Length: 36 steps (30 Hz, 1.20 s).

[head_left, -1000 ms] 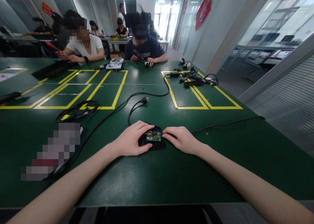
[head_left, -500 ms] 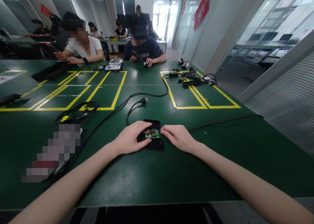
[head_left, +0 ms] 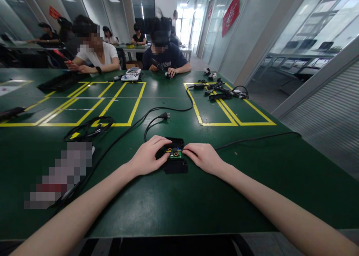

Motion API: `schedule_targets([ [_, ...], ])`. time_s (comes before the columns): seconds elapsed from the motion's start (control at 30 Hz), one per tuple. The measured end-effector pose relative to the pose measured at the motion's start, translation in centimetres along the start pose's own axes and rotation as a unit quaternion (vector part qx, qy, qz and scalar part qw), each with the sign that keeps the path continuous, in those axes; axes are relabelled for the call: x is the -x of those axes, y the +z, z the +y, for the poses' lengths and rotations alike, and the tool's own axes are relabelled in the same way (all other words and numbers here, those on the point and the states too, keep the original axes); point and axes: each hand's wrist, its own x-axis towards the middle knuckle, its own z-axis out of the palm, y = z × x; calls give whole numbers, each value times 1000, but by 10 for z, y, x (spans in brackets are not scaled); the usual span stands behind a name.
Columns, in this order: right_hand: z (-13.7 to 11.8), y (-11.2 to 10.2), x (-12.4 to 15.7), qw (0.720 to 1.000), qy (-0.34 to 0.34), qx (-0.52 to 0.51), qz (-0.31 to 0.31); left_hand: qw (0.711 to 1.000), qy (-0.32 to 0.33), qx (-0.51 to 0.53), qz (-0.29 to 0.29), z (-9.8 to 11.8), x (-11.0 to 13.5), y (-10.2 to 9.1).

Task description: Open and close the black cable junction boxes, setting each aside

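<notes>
A small green circuit board (head_left: 176, 155) with copper-wound coils lies between my hands, in an opened black plastic case. One case half (head_left: 176, 167) rests nearer to me; the other half (head_left: 177, 140) is behind the board. My left hand (head_left: 148, 155) curves around the left side, its thumb on the board's left end and its fingers over the far half. At the board's right end, near a blue wire, my right hand (head_left: 204, 157) has thumb and forefinger pinched together. What lies exactly between those fingertips is hidden.
A black power cord with a plug (head_left: 165, 116) lies just beyond my left hand. Another black cable (head_left: 260, 136) runs off rightward. Coiled cable (head_left: 89, 128) lies left, above a blurred-out object (head_left: 61, 173). Black parts (head_left: 224, 91) sit far right. Two people work across the green table.
My left thumb has drawn back leftward along the board. The near case half has shifted slightly, and my right fingertips have moved a little left.
</notes>
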Motion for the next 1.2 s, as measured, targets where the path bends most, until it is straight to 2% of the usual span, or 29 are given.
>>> schedule_targets([
  [0.07,-2,-1,0,1000,9,-10,6,1000,-12,-17,12,-2,0,-1],
  [0.2,-8,-6,2,999,42,-32,1,999,-19,-31,-7,-6,2,-1],
  [0.33,-14,-9,3,999,12,-34,-2,999,-35,-13,-22,-5,3,1],
  [0.43,-16,-7,2,1000,19,-20,6,999,-38,-6,-25,-4,3,2],
  [0.7,-19,0,-4,997,75,11,16,998,-51,-36,-11,-8,-1,5],
  [0.97,-14,-4,-4,994,95,-31,42,998,-55,-32,26,-11,-2,2],
  [1.1,-10,-9,-3,995,69,-33,64,997,-37,-33,54,-6,-2,-1],
  [1.2,-8,-11,0,996,55,-24,65,998,-18,-20,51,-2,-1,-4],
])
